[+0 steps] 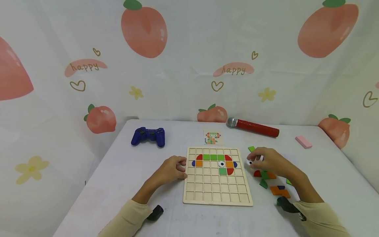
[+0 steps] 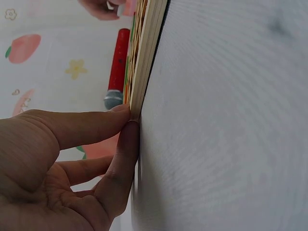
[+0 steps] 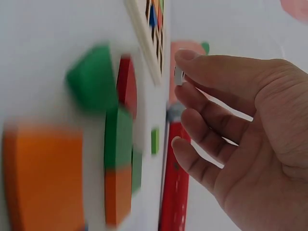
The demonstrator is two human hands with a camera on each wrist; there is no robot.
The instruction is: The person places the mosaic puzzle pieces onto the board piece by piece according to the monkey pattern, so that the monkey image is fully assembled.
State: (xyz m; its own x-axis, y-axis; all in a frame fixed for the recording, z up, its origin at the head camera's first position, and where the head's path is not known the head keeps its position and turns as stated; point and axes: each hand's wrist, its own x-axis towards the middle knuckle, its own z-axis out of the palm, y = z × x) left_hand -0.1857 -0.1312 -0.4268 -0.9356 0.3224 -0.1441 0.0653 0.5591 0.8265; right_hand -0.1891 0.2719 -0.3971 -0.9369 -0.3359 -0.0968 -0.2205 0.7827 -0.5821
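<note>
- The right hand [image 1: 267, 161] is pinching a small white eye piece [image 1: 249, 162] between thumb and fingertip, and is holding it up off the tabletop [image 1: 97, 197], just beside the board's right edge; the other fingers are curving loosely.
- The left hand [image 1: 170, 169] is pinching the left edge of the wooden grid board [image 1: 207, 187] between thumb and finger.
- The board is lying flat between the two hands, its upper rows carrying green squares [image 1: 214, 157], red rounded pieces [image 1: 230, 171], orange squares [image 1: 199, 163], blue half-rounds [image 1: 235, 164] and a second eye piece [image 1: 221, 164].
- Below and around the right hand, loose pieces are lying: a light green one [image 1: 251, 148], a red one [image 1: 257, 173] beside green and orange ones, a dark green one [image 1: 263, 184], and orange ones [image 1: 275, 191] with a dark blue piece [image 1: 281, 187].
- Just beyond the board, a pattern card [image 1: 218, 140] is lying.
- Farther back, a red microphone [image 1: 257, 128] is resting behind the card's right side, a pink block [image 1: 303, 142] is lying to the right, and a blue game controller [image 1: 148, 136] is sitting to the left.
- Behind everything, a peach-printed cloth [image 1: 183, 82] is hanging.
</note>
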